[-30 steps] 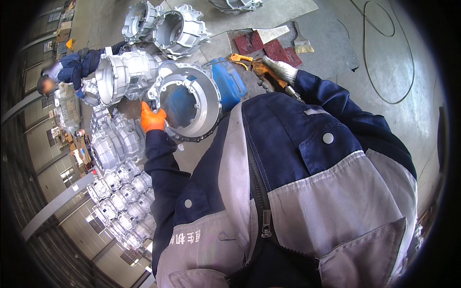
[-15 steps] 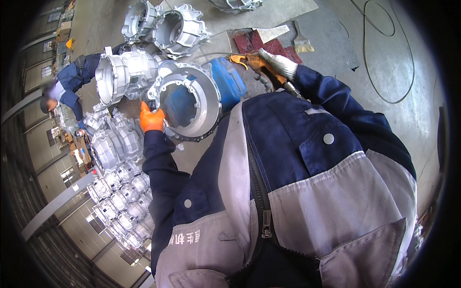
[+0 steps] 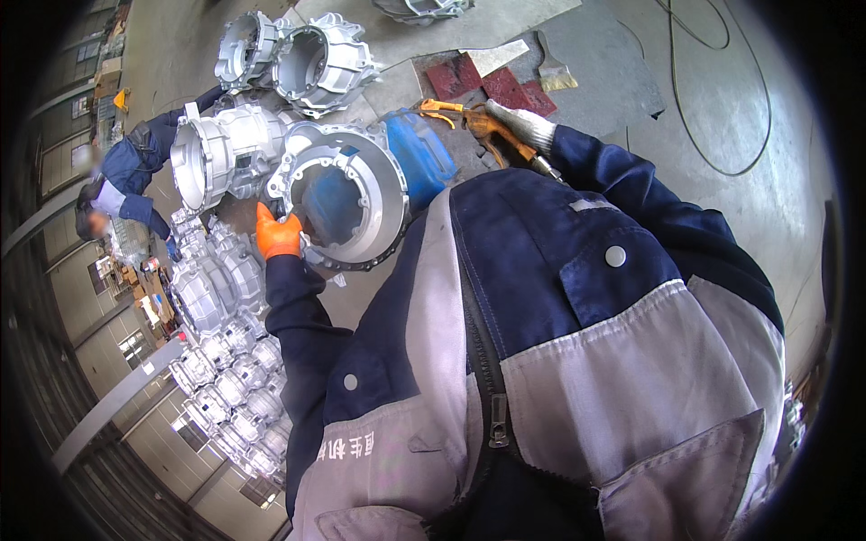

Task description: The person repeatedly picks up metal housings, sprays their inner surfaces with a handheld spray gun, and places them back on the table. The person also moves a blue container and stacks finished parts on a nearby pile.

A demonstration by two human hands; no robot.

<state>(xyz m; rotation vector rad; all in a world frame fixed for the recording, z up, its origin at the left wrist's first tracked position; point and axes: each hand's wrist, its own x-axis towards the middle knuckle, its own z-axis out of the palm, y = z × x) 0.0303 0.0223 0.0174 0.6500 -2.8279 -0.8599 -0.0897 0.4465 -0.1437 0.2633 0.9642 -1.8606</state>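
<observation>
At the far left a co-worker (image 3: pixel 122 176) in dark blue bends among cast aluminium housings (image 3: pixel 221 298), partly cut off by the dark rim. The left hand (image 3: pixel 278 234), in an orange glove, grips the flange of a round aluminium housing (image 3: pixel 338 207) standing on the floor just ahead of the person's chest; its fingers curl onto the rim, their tips hidden inside. A blue container (image 3: pixel 419 153) sits just behind the housing, half covered. The right hand (image 3: pixel 510 126), in a pale glove, has fingers wrapped about an orange-handled tool (image 3: pixel 451 113), whose working end is hard to make out.
</observation>
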